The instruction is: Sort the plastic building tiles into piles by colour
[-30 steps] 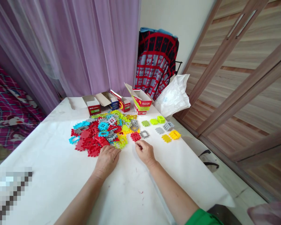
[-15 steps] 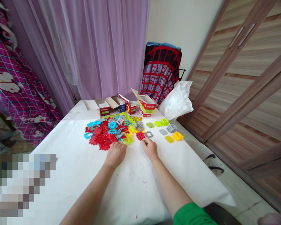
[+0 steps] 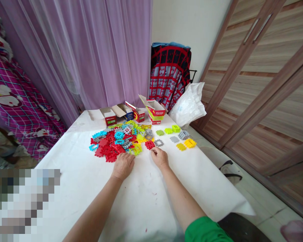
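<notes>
A heap of toothed plastic building plates (image 3: 108,144) in red, blue, grey, yellow and lime lies on the white-covered table (image 3: 138,198). My left hand (image 3: 124,164) rests at the heap's front edge, its fingers bent down by a red plate (image 3: 118,148); the fingertips are hidden. To its right, my right hand (image 3: 159,157) is closed, thumb and forefinger together. Anything in that pinch is too small or hidden to make out. Just beyond its fingertips lie a red toothed square (image 3: 149,145) and a grey open frame (image 3: 159,143).
Small sorted groups lie at right: lime pieces (image 3: 168,130), grey pieces (image 3: 183,135) and yellow pieces (image 3: 190,143). Behind the heap stand several opened cartons, including a red one (image 3: 110,120) and a red-and-yellow one (image 3: 156,114). A white plastic bag (image 3: 188,106) leans at the table's right edge.
The camera view has shifted slightly. Both hands keep nearly the same places beside the heap and the red square, and no piece has visibly moved.
</notes>
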Available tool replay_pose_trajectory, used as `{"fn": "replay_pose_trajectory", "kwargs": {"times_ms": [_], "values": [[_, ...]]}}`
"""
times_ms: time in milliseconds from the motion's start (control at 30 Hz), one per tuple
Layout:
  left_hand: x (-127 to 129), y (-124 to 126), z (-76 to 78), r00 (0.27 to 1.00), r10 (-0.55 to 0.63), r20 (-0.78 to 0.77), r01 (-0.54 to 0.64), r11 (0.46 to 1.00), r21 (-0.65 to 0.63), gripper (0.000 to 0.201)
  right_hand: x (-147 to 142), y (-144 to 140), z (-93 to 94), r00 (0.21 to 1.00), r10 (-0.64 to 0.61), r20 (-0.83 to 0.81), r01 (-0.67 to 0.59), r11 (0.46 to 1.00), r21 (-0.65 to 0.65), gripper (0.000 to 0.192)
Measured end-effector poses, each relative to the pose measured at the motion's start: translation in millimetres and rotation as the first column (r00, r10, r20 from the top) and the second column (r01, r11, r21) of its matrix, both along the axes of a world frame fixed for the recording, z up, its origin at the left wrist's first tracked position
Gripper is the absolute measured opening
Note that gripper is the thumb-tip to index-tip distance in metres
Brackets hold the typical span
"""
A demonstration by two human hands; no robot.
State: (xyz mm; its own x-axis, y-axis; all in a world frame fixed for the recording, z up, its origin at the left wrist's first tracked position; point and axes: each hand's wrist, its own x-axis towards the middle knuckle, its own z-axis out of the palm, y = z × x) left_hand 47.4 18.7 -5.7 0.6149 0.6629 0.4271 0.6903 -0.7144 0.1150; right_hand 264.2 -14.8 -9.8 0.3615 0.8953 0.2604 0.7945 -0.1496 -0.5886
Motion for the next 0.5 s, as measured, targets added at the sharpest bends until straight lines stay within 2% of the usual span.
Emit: {"fn": "replay_pose_trajectory", "kwargs": {"times_ms": [500], "values": [[-0.2, -2.9, 3.3, 0.999, 0.029, -0.017, -0.029, 1.0, 0.01, 0.023, 2.0, -0.1, -0.1, 1.0, 0.024, -0.014, -0.024, 1.0, -0.008, 0.02]]}}
